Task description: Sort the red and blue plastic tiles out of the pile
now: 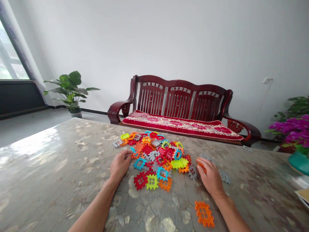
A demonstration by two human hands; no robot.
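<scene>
A heap of colourful plastic interlocking building tiles lies on the table, in red, orange, blue, green and grey, several with window cut-outs. At its left edge rests my left hand, fingers curled beside an orange and a blue tile; what the fingertips hold, if anything, is hidden. Right of the heap, my right hand is closed on an orange interlocking tile, mostly covered by the fingers. Grey tiles lie beside and beyond that hand. Nearer me, a single orange window tile lies flat by my right forearm.
The patterned, shiny table cover stretches to both sides. Beyond it stands a dark red wooden bench with a red patterned cushion. A flower pot with purple flowers is at the right; a potted plant stands on the floor at the left.
</scene>
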